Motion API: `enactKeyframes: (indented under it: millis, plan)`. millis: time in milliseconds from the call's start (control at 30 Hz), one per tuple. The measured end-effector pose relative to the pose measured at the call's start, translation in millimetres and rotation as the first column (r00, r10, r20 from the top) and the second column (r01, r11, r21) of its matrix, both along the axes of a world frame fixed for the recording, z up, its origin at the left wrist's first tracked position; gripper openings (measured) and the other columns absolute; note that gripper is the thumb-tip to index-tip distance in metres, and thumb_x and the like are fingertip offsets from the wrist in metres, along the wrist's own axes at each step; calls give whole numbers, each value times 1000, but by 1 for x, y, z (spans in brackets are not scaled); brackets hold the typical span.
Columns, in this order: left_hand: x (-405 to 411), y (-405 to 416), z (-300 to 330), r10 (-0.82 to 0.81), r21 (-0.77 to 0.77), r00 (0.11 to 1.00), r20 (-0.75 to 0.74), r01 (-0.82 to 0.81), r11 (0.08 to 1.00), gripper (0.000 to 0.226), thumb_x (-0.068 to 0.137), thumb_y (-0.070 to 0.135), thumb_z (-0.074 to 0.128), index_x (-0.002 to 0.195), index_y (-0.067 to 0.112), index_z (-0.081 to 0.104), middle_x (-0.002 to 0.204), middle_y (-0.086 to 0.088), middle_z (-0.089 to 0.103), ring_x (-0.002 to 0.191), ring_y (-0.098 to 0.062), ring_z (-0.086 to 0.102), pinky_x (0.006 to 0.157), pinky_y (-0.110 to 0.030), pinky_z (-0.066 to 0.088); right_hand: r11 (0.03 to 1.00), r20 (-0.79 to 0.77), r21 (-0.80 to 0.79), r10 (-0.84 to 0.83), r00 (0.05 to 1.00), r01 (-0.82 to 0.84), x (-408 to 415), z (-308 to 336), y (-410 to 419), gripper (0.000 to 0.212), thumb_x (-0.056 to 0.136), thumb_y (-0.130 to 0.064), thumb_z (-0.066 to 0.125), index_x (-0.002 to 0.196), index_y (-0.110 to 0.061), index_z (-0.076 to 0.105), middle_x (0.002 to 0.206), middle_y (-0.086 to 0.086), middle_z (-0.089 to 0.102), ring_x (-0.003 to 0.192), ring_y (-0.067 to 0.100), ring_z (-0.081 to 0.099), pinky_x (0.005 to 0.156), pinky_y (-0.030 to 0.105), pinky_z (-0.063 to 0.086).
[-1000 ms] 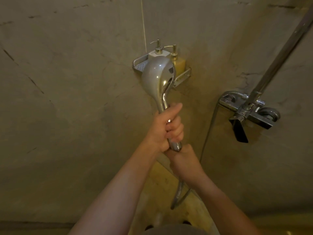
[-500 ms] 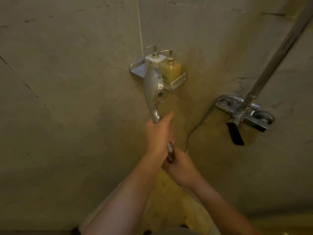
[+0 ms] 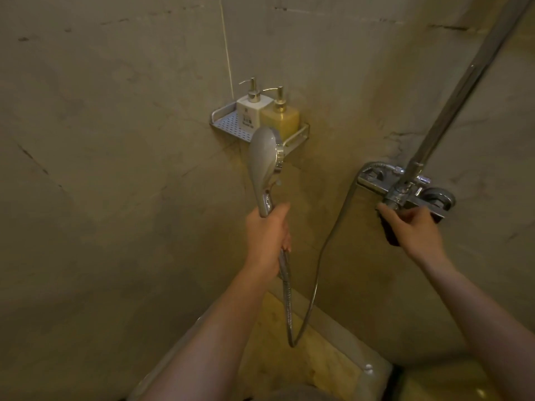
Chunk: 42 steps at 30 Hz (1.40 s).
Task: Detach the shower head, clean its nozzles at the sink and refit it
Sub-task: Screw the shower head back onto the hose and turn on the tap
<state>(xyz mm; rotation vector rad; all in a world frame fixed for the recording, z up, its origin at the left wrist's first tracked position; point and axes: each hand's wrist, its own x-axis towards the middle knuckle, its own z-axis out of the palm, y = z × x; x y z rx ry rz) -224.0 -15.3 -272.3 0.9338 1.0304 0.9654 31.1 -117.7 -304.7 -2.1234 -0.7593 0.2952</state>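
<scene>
One left hand (image 3: 267, 240) fingers wrap upright shower head (image 3: 265, 166), face pointing right.

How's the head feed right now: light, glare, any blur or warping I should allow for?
Head view: dim, yellowish light, walls murky; soft glare on the shower head and mixer; wide-angle warping bends the riser pipe and stretches the forearms at the bottom edge; left hand and right hand look slightly soft, bottle label unreadable.
</scene>
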Motion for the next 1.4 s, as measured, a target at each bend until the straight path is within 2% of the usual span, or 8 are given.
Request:
enactKeyframes:
  millis: [100, 200, 300, 400, 567, 800, 1067, 1400]
  plan:
    - [3, 4, -8, -9, 16, 1000, -18, 9, 1000, 33, 92, 10, 63, 68, 16, 40, 47, -4, 34, 36, -19, 30, 39, -27, 29, 1000, -106, -14, -13, 994, 11, 6, 0, 10, 79, 68, -89, 55, 66, -10, 51, 50, 5, 52, 46, 20, 52, 54, 33, 42]
    - [6, 13, -18, 7, 20, 999, -35, -6, 1000, 36, 91, 9, 63, 65, 17, 39, 45, -3, 33, 34, -19, 30, 39, -27, 29, 995, -240, 84, 80, 967, -61, 9, -9, 17, 78, 69, -81, 64, 75, -3, 60, 60, 9, 56, 50, 20, 57, 63, 41, 53]
    - [3, 27, -38, 29, 2, 997, -72, -29, 1000, 34, 91, 9, 63, 67, 16, 40, 43, 0, 34, 34, -18, 31, 38, -26, 28, 997, -225, -32, 60, 972, -69, 7, -26, 15, 78, 68, -87, 56, 86, -12, 65, 64, 0, 72, 61, 10, 70, 77, 41, 53]
    - [-10, 44, -68, 64, -74, 990, -126, -74, 995, 32, 91, 7, 60, 66, 17, 41, 44, 1, 34, 35, -18, 31, 39, -26, 27, 1000, -280, -23, 2, 960, -9, 8, -33, 16, 78, 65, -90, 54, 80, -15, 69, 61, 0, 73, 69, 21, 73, 84, 49, 56]
    - [-49, 77, -116, 85, -144, 956, -282, -130, 981, 28, 90, 7, 60, 66, 15, 48, 41, 3, 40, 31, -13, 36, 40, -24, 29, 998, -282, -8, -63, 957, 63, 7, -35, 21, 79, 65, -88, 55, 70, -11, 70, 56, 2, 69, 58, 23, 71, 70, 45, 60]
    - [-77, 109, -137, 114, -93, 907, -404, -165, 982, 28, 86, 9, 59, 63, 15, 44, 47, -2, 38, 38, -20, 37, 42, -29, 32, 984, -356, -2, -166, 920, 177, 2, -36, 31, 73, 62, -87, 57, 62, -13, 64, 45, 1, 61, 43, 20, 58, 51, 34, 50]
    - [-71, 114, -134, 84, -52, 897, -434, -118, 992, 19, 83, 14, 61, 67, 15, 52, 55, -4, 46, 51, -22, 45, 53, -37, 38, 978, -417, -26, -197, 887, 205, 0, -33, 33, 71, 62, -84, 59, 65, -13, 63, 51, 2, 60, 48, 22, 57, 49, 35, 54]
    - [-76, 124, -128, 145, -42, 899, -413, -178, 983, 15, 82, 16, 61, 71, 12, 53, 55, -7, 45, 48, -24, 46, 47, -32, 38, 975, -481, -38, -208, 851, 217, -3, -30, 38, 68, 59, -81, 60, 67, -13, 62, 48, 0, 58, 43, 19, 53, 48, 38, 54]
